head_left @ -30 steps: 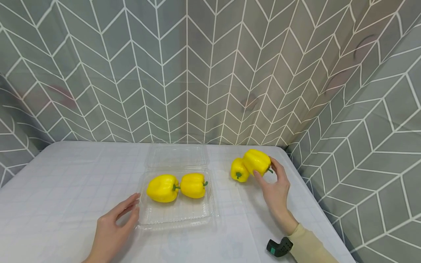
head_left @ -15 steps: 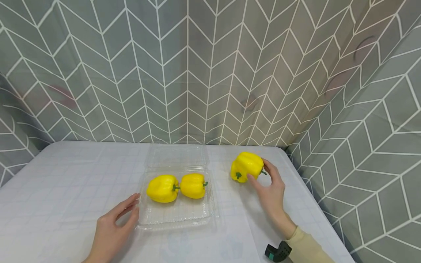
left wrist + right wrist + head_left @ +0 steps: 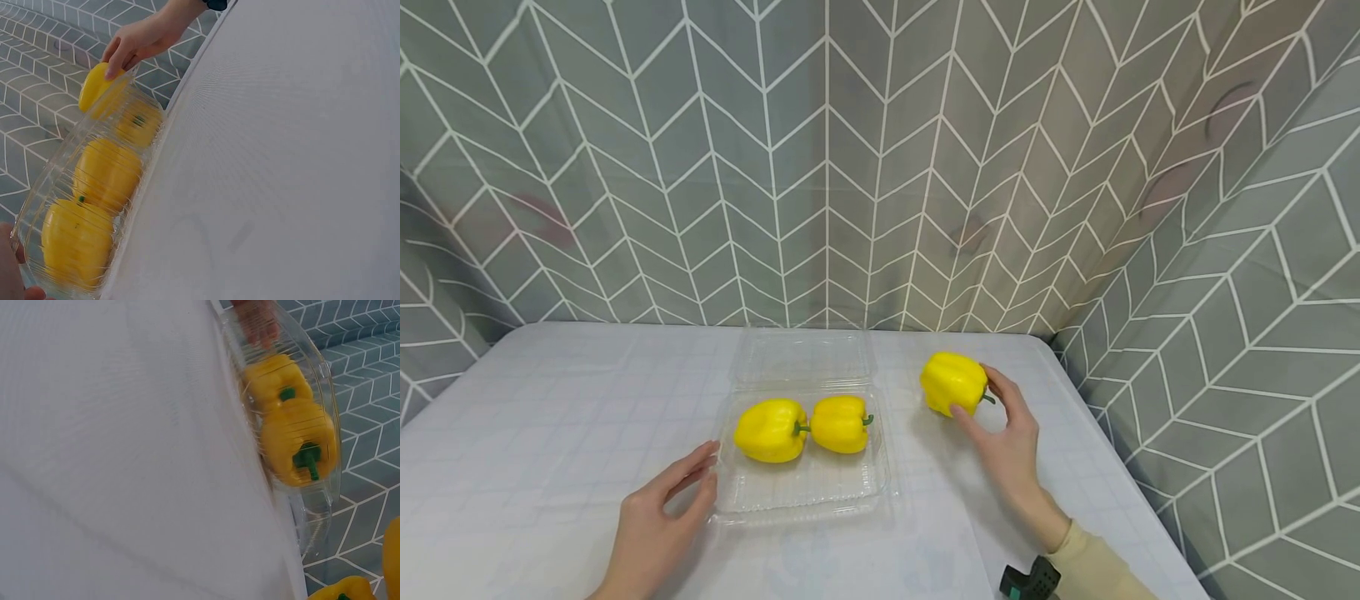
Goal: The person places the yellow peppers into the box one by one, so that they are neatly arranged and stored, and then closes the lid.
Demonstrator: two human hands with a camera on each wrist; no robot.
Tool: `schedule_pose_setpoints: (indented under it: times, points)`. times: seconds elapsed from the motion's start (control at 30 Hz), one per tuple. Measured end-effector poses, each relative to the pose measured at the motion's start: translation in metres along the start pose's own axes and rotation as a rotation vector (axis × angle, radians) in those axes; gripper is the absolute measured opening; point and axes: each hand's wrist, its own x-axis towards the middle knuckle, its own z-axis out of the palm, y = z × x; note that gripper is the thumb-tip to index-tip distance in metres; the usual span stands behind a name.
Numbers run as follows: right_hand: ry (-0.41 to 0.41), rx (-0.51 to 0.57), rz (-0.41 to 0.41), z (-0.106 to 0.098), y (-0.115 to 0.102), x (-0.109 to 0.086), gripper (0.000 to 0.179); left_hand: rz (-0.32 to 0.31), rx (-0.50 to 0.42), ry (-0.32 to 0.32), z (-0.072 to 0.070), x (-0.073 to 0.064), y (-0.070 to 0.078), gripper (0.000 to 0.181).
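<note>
grey chevron curtains wall in a white counter (image 3: 550,433), its cloth faintly checked and smooth. right hand (image 3: 1011,442) has a yellow pepper (image 3: 953,382) pinched between thumb and fingertips, off to the right of the tray (image 3: 805,492), and from the head view i can't tell if it's lifted or resting. another pepper (image 3: 340,590) peeks in at the bottom edge of the right wrist view. that held pepper looks glossy and waxy, so likely a bit slippery; hollow, so probably light, firm-walled but bruisable under a hard squeeze. best hold is across the lobed shoulders, not the thin green stem. left hand (image 3: 658,521) lies relaxed, fingertips against the tray's near left corner, gripping nothing. tray is thin clear plastic, ribbed, flimsy-looking, lid hinged open at the back. two peppers (image 3: 771,429) (image 3: 841,423) lie inside on their sides, touching.
</note>
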Motion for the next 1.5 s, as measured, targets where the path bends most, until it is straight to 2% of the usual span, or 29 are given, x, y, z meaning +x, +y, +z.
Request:
schedule_pose_setpoints:
  times: [0.67,1.0,1.2,1.5]
  points:
    - [-0.058,0.074,-0.083,0.016,-0.019,-0.003,0.063,0.024,-0.013,0.018,0.001,0.000,0.000,0.038]
    - [-0.107,0.104,-0.092,0.033,0.011,-0.008,0.067,0.033,-0.022,0.018,0.002,0.001,-0.001,0.037]
    - [-0.125,0.113,-0.131,0.037,0.010,-0.011,0.068,0.027,-0.016,0.012,0.001,0.001,0.000,0.038]
    - [-0.173,0.109,-0.140,0.045,0.001,-0.017,0.065,0.031,-0.021,0.008,0.001,0.001,-0.001,0.038]
